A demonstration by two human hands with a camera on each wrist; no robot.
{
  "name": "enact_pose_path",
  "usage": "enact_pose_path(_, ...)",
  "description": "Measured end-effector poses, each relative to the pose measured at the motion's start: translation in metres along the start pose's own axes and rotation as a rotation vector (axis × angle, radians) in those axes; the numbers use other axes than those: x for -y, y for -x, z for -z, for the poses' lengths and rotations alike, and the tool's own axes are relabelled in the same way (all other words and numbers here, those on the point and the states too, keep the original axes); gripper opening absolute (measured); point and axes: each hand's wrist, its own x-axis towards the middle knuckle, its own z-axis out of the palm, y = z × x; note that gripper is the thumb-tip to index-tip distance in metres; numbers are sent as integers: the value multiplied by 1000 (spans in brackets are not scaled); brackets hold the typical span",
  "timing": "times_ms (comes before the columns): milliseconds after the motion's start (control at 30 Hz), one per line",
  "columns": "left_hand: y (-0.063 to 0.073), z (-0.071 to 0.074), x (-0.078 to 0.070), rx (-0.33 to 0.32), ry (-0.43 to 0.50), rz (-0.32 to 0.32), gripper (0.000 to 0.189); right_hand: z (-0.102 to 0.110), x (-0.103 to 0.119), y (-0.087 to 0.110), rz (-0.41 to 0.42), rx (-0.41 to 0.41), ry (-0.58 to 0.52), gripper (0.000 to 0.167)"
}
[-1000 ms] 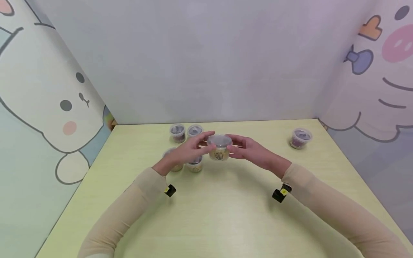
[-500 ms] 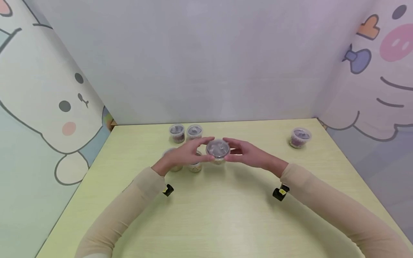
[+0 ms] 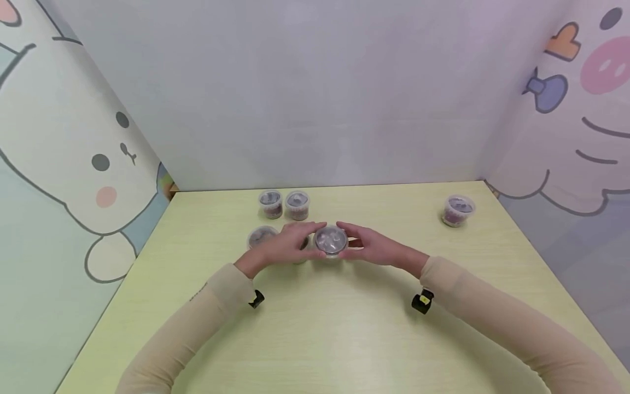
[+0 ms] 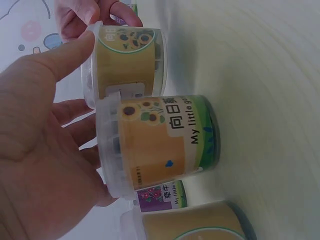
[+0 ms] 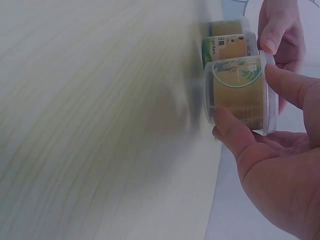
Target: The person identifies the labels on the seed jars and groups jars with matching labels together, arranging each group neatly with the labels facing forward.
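Both hands hold one small plastic tub (image 3: 331, 239) with a clear lid and a yellow sunflower label, upright and close over the table. My left hand (image 3: 290, 244) grips its lid rim from the left between thumb and fingers. From the other side my right hand (image 3: 374, 246) pinches the same tub (image 5: 240, 90), thumb at the near side. Next to it stands a matching sunflower tub (image 4: 160, 145), largely hidden under my left hand in the head view. Another yellow-label tub (image 3: 262, 235) stands further left, partly behind that hand.
Behind these, two purple-label tubs (image 3: 270, 203) stand side by side on the pale wooden table (image 3: 344, 328). A further purple-label tub (image 3: 458, 210) stands at the far right. A plain white wall (image 3: 315, 109) rises at the back, with cartoon-printed panels on both sides.
Both hands have lowered the tub and brought it slightly nearer, into line with the yellow-label tubs. It has tipped from showing its label to showing its lid.
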Motion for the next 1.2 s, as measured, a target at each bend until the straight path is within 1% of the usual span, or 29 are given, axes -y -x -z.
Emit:
enact_pose_path(167,2,-7,0,-7,-38,17,78,-2,-4,-1,-5,6,-1,86)
enact_pose_path(300,4,-11,0,12,-78,56,79,-4,-5,-3,-3,14,13,84)
enact_pose_path(467,4,-11,-2,30,-122,70,77,-5,-4,-4,-29,10,41,80)
enact_pose_path(533,4,-11,-3,40,-141,77,76,-5,-4,-4,-38,6,87,78)
enact_pose_path(633,4,-10,-5,69,-155,101,75,-5,-2,-5,-46,2,200,77)
enact_pose_path(733,5,-10,-5,93,-175,118,76,-4,3,-6,-40,14,324,78)
enact_pose_path(833,6,-10,-5,96,-193,122,76,-4,11,-7,-40,37,417,79)
enact_pose_path(900,6,-10,-5,86,-201,117,75,-3,15,-7,-43,45,457,78)
enact_pose_path(1033,7,-12,-6,66,-202,106,74,-3,18,-6,-53,53,495,78)
enact_pose_path(1200,9,-13,-7,62,-203,104,74,-4,19,-6,-14,51,583,76)
